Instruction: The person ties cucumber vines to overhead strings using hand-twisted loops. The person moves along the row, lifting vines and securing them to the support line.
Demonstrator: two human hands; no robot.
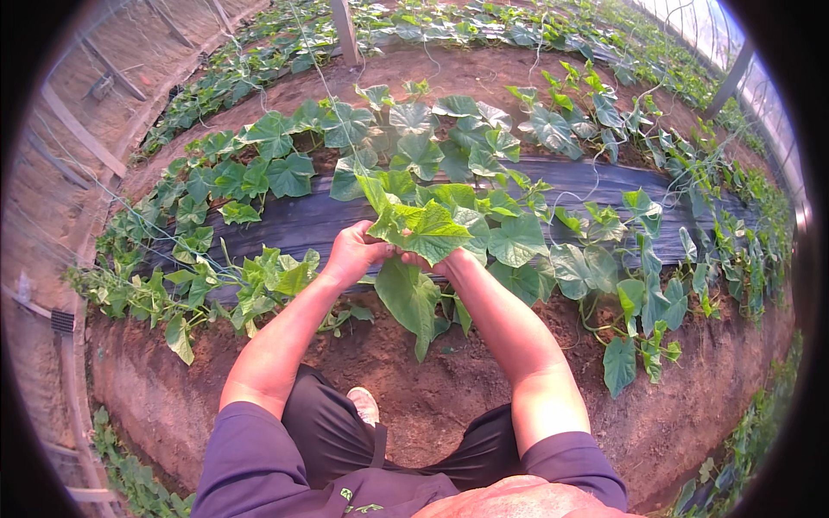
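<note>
Both hands meet at the top of a leafy vine plant, probably cucumber, just ahead of me. My left hand (pixel 355 251) has its thumb and fingers pinched together at the plant's stem, under a bright green leaf (pixel 435 232). From the other side my right hand (pixel 432 260) reaches in, its fingers largely hidden by that leaf. Below the hands hangs a large, broad leaf (pixel 407 299). A thin pale string (pixel 324 81) runs down from above to the plant near the hands. What exactly the right fingers grip is hidden.
Black plastic mulch film (pixel 291 217) covers the bed between rows of vines. More strings hang at the right, one a loose twine (pixel 597 178). A post (pixel 344 32) stands beyond the bed. Bare soil (pixel 414 401) lies around my shoe (pixel 364 405). An earthen wall is at the left.
</note>
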